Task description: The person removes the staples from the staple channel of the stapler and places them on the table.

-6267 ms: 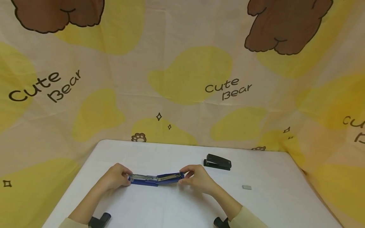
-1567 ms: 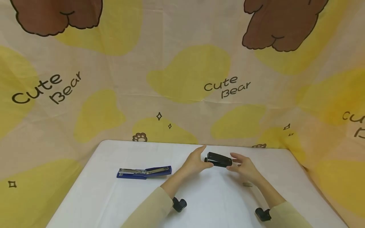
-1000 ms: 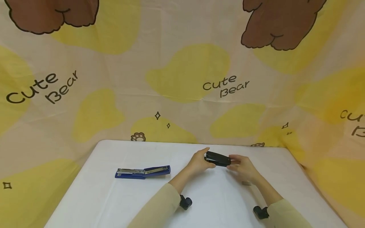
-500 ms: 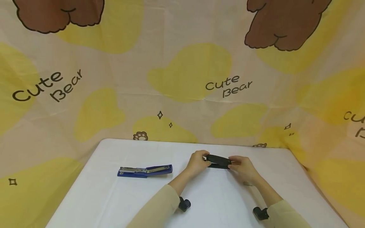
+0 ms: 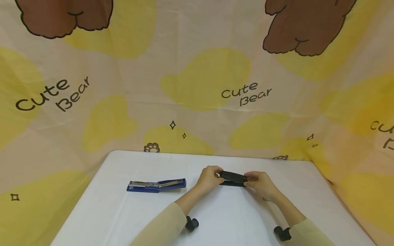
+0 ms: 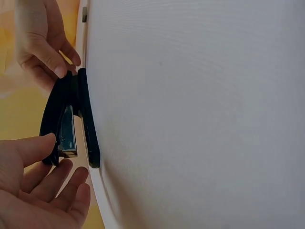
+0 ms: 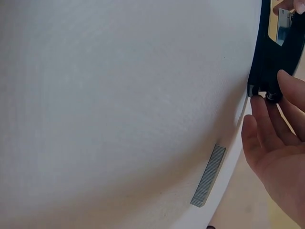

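Note:
Both hands are on a black stapler at the back right of the table. My left hand pinches the front end of its upper arm. At the hinge end, the thumb and fingers of my right hand grip it. In the left wrist view the stapler shows a gap between upper arm and base, with the metal magazine visible inside. A blue stapler lies unfolded to the left, its metal insides facing up. The right wrist view shows a strip of staples near my right hand.
The white table has its far edge just behind the staplers, against a hanging cloth with printed bears. Black wrist cameras sit on both wrists. In the head view the right hand and wrist partly cover the staple strip.
Earlier both hands held the blue stapler; it now lies on the table further left. The hands have moved to the black stapler and grip it, shifting it slightly toward me and left.

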Demonstrator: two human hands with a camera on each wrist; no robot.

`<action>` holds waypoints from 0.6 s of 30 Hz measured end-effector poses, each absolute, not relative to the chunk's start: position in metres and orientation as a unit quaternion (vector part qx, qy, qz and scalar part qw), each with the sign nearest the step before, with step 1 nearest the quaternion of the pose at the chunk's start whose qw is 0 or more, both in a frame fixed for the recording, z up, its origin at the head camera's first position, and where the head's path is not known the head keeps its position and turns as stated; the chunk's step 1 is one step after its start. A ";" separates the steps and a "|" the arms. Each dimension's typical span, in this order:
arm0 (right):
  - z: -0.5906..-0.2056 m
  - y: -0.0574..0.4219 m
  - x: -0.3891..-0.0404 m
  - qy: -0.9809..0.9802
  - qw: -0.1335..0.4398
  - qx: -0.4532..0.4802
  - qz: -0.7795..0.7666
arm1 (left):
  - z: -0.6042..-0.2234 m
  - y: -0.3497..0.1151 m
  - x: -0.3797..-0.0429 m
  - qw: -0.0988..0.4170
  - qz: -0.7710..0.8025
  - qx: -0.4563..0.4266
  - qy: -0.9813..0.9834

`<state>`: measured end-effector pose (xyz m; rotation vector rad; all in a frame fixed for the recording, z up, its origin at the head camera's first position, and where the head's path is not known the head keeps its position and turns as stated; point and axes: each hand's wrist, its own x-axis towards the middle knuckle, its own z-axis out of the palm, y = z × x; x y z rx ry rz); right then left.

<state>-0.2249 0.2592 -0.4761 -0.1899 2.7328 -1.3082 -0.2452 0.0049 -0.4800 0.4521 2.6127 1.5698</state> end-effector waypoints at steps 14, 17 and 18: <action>-0.476 0.251 -0.214 0.902 0.062 -0.072 -0.420 | -0.478 -0.009 -0.228 0.037 0.483 0.172 0.858; -0.475 0.249 -0.210 0.900 0.065 -0.074 -0.425 | -0.478 -0.012 -0.224 0.042 0.478 0.171 0.861; -0.475 0.249 -0.209 0.899 0.066 -0.076 -0.426 | -0.478 -0.013 -0.223 0.045 0.478 0.170 0.861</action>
